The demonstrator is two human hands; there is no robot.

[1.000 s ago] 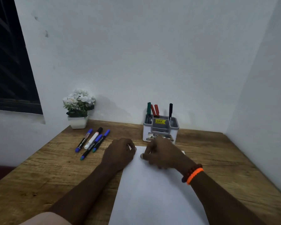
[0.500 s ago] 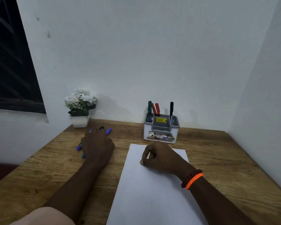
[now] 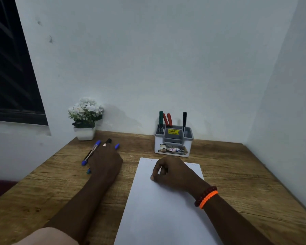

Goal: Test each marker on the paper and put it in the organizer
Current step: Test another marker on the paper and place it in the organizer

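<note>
My left hand (image 3: 104, 161) lies over a row of markers on the wooden table (image 3: 237, 174), its fingers stretched across them. A black marker with blue caps (image 3: 91, 153) lies just left of the hand. A black cap (image 3: 108, 141), a blue cap (image 3: 117, 146) and a teal end (image 3: 88, 171) stick out from under it. My right hand (image 3: 171, 172) rests on the top of the white paper (image 3: 157, 213) with its fingers curled and nothing in them. The white and grey organizer (image 3: 173, 147) behind the paper holds a green marker (image 3: 160, 117), two red markers (image 3: 167, 119) and a black marker (image 3: 184, 119).
A small white pot of white flowers (image 3: 85, 119) stands at the back left, close to the loose markers. Walls close the table off at the back and on the right. A dark window is at the far left.
My left hand has moved from the top of the paper to the left, onto the loose markers. The right hand has drawn back a little from the organizer and stays on the paper.
</note>
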